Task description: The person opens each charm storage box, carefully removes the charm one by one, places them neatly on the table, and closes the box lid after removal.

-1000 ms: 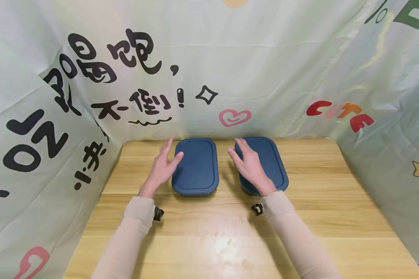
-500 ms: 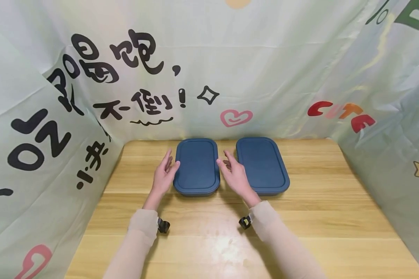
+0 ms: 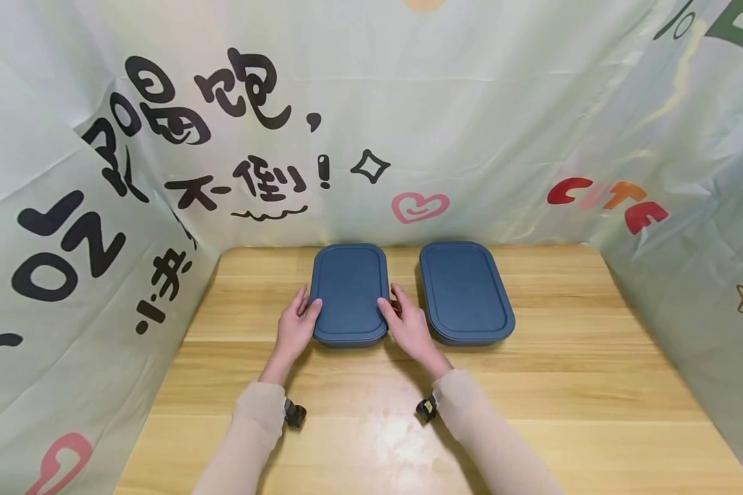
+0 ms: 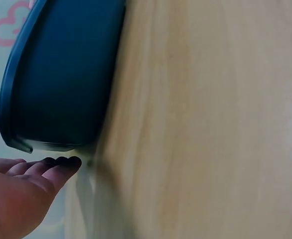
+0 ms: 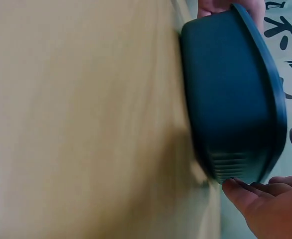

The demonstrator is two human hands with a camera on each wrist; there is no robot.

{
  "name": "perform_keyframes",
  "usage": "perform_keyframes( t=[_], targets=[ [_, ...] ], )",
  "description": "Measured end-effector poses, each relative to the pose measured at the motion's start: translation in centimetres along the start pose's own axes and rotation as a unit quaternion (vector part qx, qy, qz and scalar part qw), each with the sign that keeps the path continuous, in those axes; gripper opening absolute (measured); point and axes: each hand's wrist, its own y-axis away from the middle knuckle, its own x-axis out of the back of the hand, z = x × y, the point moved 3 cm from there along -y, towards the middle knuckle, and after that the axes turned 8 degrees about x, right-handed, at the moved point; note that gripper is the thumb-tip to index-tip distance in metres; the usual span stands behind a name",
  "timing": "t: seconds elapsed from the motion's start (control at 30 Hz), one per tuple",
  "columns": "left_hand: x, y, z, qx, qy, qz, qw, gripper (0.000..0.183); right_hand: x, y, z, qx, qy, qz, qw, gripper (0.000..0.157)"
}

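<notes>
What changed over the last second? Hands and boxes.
Right hand moved left, off the right box, and toward the person, to the right side of the left box. Left hand moved slightly toward the person along that box's left side. Both hands now flank it, thumbs over the lid edges; no firm grip shows. Both boxes stayed put on the table, lids on.

Head cam: high, facing forward and down at the table. Left wrist cam and right wrist cam sit low, close, facing the left box; all 3 views share that box.
</notes>
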Motion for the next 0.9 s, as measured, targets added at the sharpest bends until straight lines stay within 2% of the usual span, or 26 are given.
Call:
perform_keyframes(
  t=[0.23, 0.43, 0.9],
  targets=[
    [-0.4, 0.3, -0.4, 0.001, -0.016, 0.01, 0.9998, 0.064, -0.8, 0.5, 0.8, -0.015, 0.009, -0.002, 1.0, 0.067],
    [-0.5, 0.4, -0.7, -0.001, -0.014, 0.017, 0.9998, 0.059, -1.1, 0.8, 0.9, -0.023, 0.004, 0.015, 1.0, 0.066],
    [-0.6, 0.4, -0.6, 0.002, -0.011, 0.026, 0.9996, 0.055, -1.4, 1.2, 1.0, -0.055, 0.0, 0.014, 0.998, 0.07]
  ],
)
